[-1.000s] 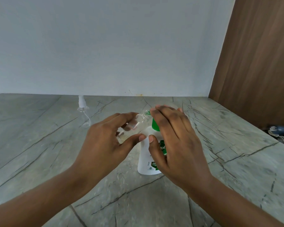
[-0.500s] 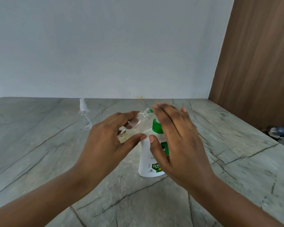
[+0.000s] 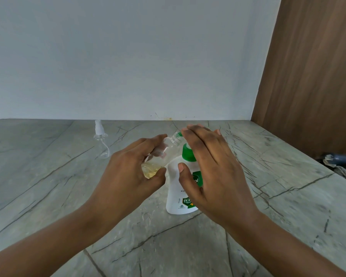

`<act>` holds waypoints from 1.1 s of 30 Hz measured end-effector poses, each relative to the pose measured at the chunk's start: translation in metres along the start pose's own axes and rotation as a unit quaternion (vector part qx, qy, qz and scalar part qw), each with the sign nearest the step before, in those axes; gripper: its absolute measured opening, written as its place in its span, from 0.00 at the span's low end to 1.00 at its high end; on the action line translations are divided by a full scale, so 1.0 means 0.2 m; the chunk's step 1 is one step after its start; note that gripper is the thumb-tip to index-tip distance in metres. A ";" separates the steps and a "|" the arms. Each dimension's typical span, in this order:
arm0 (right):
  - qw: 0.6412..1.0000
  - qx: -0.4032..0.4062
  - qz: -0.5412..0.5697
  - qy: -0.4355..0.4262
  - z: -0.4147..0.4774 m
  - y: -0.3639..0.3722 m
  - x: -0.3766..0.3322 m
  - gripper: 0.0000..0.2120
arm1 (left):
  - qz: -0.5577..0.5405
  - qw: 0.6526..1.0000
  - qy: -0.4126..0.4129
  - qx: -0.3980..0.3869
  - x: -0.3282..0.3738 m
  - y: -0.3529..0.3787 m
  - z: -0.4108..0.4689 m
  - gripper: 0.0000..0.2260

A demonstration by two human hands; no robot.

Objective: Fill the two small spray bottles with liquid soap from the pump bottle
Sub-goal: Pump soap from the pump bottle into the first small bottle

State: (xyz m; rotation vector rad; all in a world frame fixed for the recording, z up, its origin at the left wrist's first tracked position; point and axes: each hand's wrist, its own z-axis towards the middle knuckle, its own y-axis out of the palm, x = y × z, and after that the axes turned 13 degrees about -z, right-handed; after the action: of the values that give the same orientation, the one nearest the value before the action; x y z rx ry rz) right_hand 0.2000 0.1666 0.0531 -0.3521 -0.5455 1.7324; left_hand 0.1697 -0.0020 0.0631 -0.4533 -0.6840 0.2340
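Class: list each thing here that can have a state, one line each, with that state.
Held spray bottle: uncapped, tilted, little yellowish soap inside.
Far spray bottle: upright, sprayer on, looks empty.
Pump bottle: upright on counter.
Left hand: grips held spray bottle.
Right hand: fingers straight, over pump head.

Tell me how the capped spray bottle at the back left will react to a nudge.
The spray bottle looks empty, so it is probably very light. Tall and slim, sprayer on top: it likely tips easily. On the polished counter it may also skid.
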 end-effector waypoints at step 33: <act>0.999 0.011 -0.028 -0.013 -0.02 0.04 0.01 0.26 | -0.016 0.999 0.021 0.029 -0.01 0.02 0.01 0.23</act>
State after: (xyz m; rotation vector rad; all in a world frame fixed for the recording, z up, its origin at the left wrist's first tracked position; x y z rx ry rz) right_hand 0.1952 0.1681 0.0459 -0.2971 -0.5497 1.6905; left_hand 0.1670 0.0008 0.0614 -0.3896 -0.6420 0.2127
